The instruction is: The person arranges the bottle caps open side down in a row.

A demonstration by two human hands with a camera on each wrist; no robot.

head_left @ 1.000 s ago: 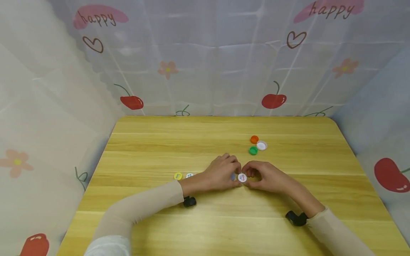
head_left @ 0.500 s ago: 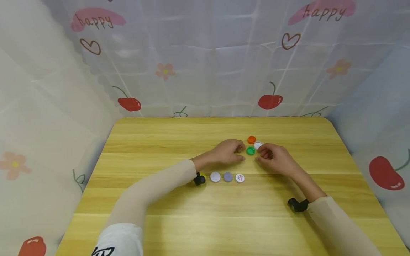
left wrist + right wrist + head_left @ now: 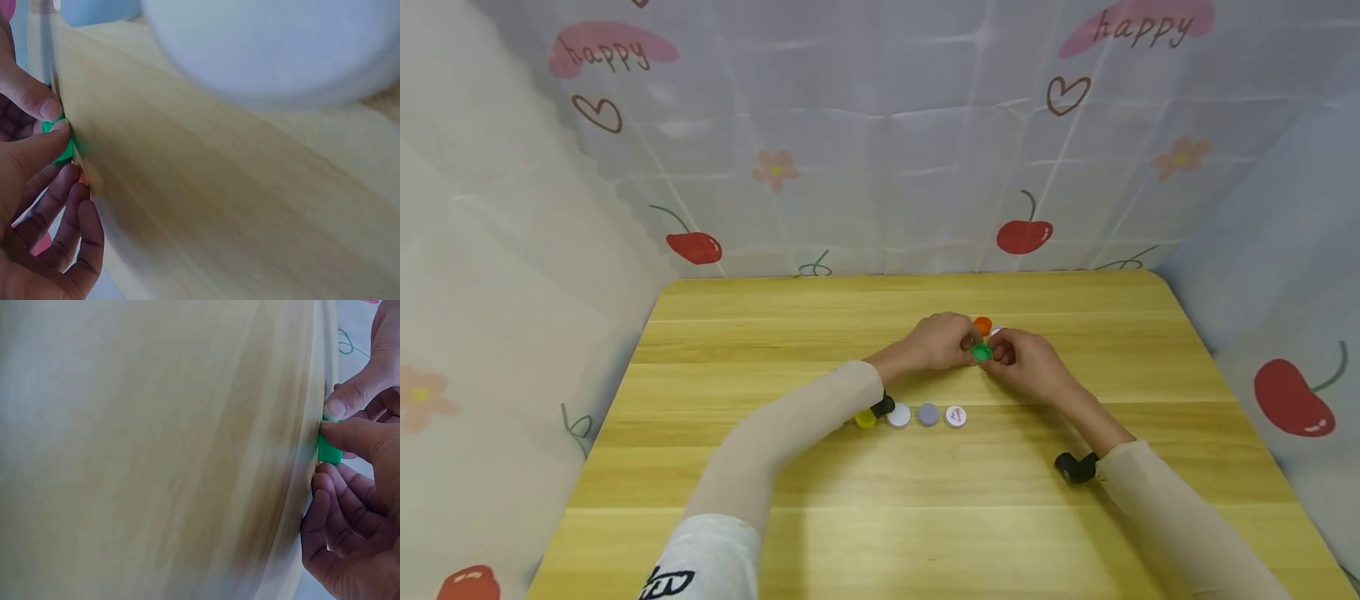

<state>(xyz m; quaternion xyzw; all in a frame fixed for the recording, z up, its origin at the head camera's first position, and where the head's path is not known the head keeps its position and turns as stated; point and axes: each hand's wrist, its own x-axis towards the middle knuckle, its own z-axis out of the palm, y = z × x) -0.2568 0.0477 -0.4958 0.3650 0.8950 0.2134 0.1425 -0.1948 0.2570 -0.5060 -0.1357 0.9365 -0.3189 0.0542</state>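
Both hands meet at a small green bottle cap (image 3: 982, 352), its hollow side up in the head view. My left hand (image 3: 942, 340) pinches it from the left between thumb and fingers. From the right, my right hand (image 3: 1033, 367) pinches the same cap. Each wrist view shows two thumbs against the green cap (image 3: 65, 150), close to the wooden surface. Just behind the hands lie an orange cap (image 3: 982, 325) and a white cap (image 3: 997, 332), which the right fingers partly hide.
Nearer on the wooden table (image 3: 925, 517) runs a row: a yellow cap (image 3: 866, 419), a plain white cap (image 3: 898, 416), a greyish-purple cap (image 3: 928, 415) and a printed white cap (image 3: 956, 417). The left wrist camera (image 3: 883, 406) overhangs the yellow one. A patterned curtain (image 3: 880, 167) stands behind.
Both hands have left the printed white cap in the row and moved away from the body to the green cap. Half a second ago they stood apart beside it; now their fingers pinch it.
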